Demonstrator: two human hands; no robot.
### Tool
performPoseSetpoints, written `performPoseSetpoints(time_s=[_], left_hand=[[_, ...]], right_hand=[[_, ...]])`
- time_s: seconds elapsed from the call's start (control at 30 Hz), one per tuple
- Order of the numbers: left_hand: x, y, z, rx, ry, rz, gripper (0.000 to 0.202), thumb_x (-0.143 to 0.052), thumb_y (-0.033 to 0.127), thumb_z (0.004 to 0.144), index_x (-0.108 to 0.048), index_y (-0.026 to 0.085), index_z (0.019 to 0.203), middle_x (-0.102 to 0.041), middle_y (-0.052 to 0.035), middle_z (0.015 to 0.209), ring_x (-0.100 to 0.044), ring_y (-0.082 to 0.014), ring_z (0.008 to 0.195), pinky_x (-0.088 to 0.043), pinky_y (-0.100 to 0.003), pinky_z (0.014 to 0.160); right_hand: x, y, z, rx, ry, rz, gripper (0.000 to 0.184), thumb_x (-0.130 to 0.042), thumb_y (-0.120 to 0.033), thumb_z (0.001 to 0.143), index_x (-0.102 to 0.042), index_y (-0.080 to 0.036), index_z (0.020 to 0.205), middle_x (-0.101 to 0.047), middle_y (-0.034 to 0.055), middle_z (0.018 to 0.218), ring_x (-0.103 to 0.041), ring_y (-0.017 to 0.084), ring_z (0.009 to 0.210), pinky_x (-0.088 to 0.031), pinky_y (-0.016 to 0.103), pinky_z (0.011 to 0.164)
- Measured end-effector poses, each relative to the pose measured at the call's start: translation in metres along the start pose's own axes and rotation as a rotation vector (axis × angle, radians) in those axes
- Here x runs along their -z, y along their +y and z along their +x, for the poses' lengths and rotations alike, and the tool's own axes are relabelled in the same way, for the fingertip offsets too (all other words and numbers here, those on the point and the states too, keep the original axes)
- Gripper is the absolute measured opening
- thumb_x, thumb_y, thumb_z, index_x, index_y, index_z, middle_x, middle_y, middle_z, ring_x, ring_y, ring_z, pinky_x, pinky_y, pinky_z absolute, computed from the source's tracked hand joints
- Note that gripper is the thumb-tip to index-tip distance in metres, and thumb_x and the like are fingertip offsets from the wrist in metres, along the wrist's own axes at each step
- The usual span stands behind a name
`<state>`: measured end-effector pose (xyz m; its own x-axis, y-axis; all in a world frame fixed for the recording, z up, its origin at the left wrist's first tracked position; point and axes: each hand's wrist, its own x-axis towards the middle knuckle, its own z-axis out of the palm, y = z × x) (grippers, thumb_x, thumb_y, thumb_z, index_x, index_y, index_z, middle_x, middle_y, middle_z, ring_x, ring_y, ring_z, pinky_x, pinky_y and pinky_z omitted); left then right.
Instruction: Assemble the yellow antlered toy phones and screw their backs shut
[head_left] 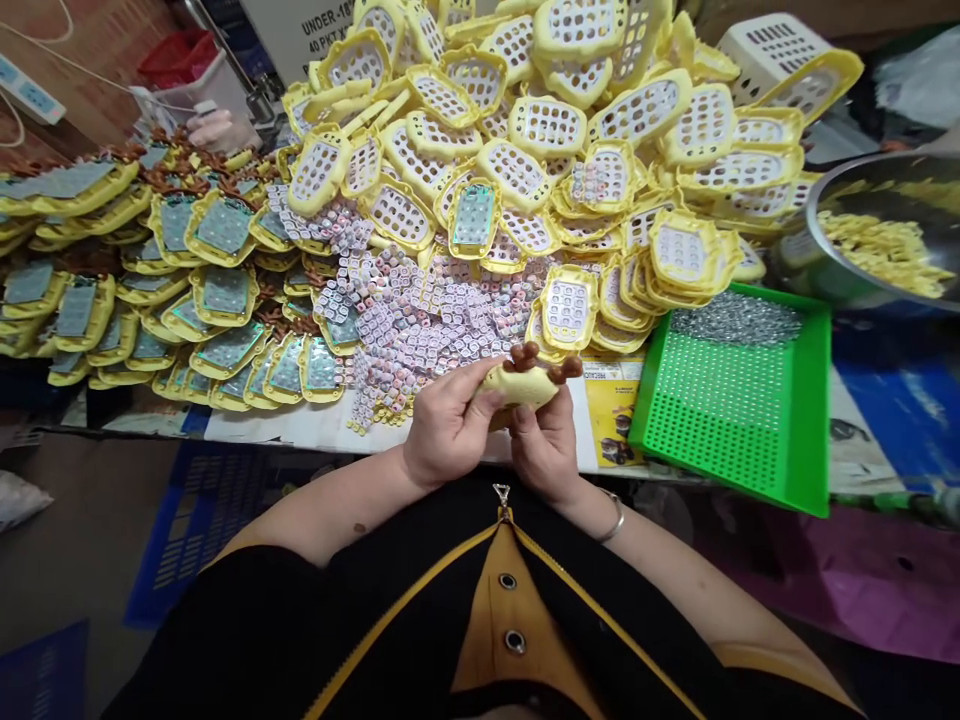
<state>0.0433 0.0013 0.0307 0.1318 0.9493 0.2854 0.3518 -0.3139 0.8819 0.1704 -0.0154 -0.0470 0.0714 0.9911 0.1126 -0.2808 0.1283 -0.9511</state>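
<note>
Close to my body, at the table's front edge, I hold a yellow toy phone shell point(521, 383) with brown antler-like pieces on its top. My left hand point(455, 422) wraps its left side, thumb on the shell. My right hand point(546, 440) grips the other side, thumb pressed to the near edge. The shell's underside is hidden. Just beyond the hands lies a heap of small printed keypad pieces point(450, 310). A yellow shell with a white keypad plate point(568, 310) lies past my right hand.
A green perforated tray point(727, 420) with small metal screws point(739, 318) stands at right, beside a metal bowl point(817, 215) of yellow parts point(885, 250). Yellow shells with circuit boards point(225, 230) are stacked left. More shells with white plates point(547, 125) pile up behind.
</note>
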Motion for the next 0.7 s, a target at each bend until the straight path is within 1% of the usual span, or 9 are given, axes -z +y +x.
performPoseSetpoints(time_s=[0.07,0.13,0.27,0.37,0.43,0.5,0.6,0.67,0.7], left_hand=[[0.000,0.002,0.001,-0.061,0.011,0.064,0.029,-0.058,0.030,0.092,-0.073,0.020,0.115,-0.077,-0.0093,0.108,-0.071,-0.0216,0.094,-0.054,-0.033,0.088],[0.000,0.001,0.005,-0.067,-0.022,0.071,0.029,-0.058,0.029,0.091,-0.073,0.019,0.114,-0.077,-0.0099,0.106,-0.071,-0.0218,0.093,-0.054,-0.033,0.087],[0.004,-0.006,0.010,0.072,-0.131,-0.066,0.036,-0.066,0.037,0.086,-0.071,0.018,0.117,-0.076,-0.0100,0.109,-0.071,-0.0225,0.095,-0.055,-0.033,0.086],[0.009,-0.009,0.009,0.158,-0.109,-0.096,0.041,-0.072,0.039,0.081,-0.070,0.016,0.116,-0.076,-0.0106,0.107,-0.071,-0.0226,0.093,-0.055,-0.033,0.085],[0.013,-0.010,0.006,0.161,-0.121,-0.057,0.037,-0.071,0.037,0.082,-0.072,0.018,0.113,-0.077,-0.0096,0.108,-0.072,-0.0223,0.094,-0.054,-0.033,0.085],[0.016,-0.008,0.003,0.122,-0.203,0.005,0.033,-0.070,0.034,0.083,-0.072,0.020,0.113,-0.077,-0.0081,0.108,-0.072,-0.0224,0.095,-0.054,-0.033,0.085],[0.019,-0.004,-0.001,0.044,-0.319,0.098,0.031,-0.066,0.035,0.086,-0.073,0.023,0.113,-0.078,-0.0074,0.103,-0.072,-0.0226,0.090,-0.053,-0.033,0.080],[0.018,-0.002,-0.003,0.007,-0.331,0.128,0.031,-0.064,0.036,0.087,-0.074,0.024,0.114,-0.078,-0.0075,0.101,-0.072,-0.0223,0.087,-0.053,-0.033,0.078],[0.017,0.000,-0.004,-0.009,-0.325,0.131,0.030,-0.063,0.036,0.087,-0.074,0.025,0.114,-0.078,-0.0074,0.102,-0.073,-0.0221,0.087,-0.053,-0.033,0.078]], right_hand=[[-0.002,0.003,-0.002,0.018,0.027,0.005,0.043,-0.053,-0.054,0.093,-0.042,-0.040,0.131,-0.060,0.0043,0.128,-0.057,0.021,0.122,-0.046,0.041,0.110],[-0.002,0.006,-0.001,-0.001,0.023,0.011,0.042,-0.054,-0.055,0.092,-0.043,-0.039,0.130,-0.059,0.0045,0.130,-0.057,0.020,0.123,-0.045,0.041,0.111],[0.001,0.007,0.004,-0.087,-0.045,0.043,0.054,-0.059,-0.061,0.087,-0.041,-0.040,0.134,-0.057,0.0046,0.136,-0.056,0.021,0.126,-0.047,0.042,0.110],[0.006,0.001,0.008,-0.139,-0.083,0.043,0.050,-0.060,-0.058,0.088,-0.046,-0.040,0.132,-0.058,0.0040,0.135,-0.059,0.021,0.122,-0.052,0.042,0.104],[0.013,-0.010,0.011,-0.019,-0.012,-0.038,0.043,-0.061,-0.053,0.089,-0.052,-0.038,0.128,-0.061,0.0047,0.127,-0.062,0.021,0.112,-0.055,0.042,0.097],[0.021,-0.025,0.015,0.190,0.048,-0.184,0.039,-0.063,-0.050,0.089,-0.058,-0.035,0.125,-0.062,0.0056,0.116,-0.063,0.021,0.103,-0.055,0.042,0.092],[0.025,-0.048,0.019,0.389,-0.127,-0.475,0.029,-0.068,-0.041,0.088,-0.067,-0.030,0.115,-0.063,0.0045,0.099,-0.062,0.020,0.092,-0.054,0.040,0.084],[0.022,-0.056,0.020,0.445,-0.218,-0.560,0.014,-0.067,-0.031,0.090,-0.069,-0.028,0.104,-0.063,0.0016,0.086,-0.061,0.017,0.082,-0.052,0.035,0.074],[0.020,-0.058,0.019,0.452,-0.213,-0.557,0.008,-0.065,-0.029,0.091,-0.068,-0.027,0.098,-0.061,0.0005,0.081,-0.059,0.016,0.077,-0.050,0.034,0.070]])
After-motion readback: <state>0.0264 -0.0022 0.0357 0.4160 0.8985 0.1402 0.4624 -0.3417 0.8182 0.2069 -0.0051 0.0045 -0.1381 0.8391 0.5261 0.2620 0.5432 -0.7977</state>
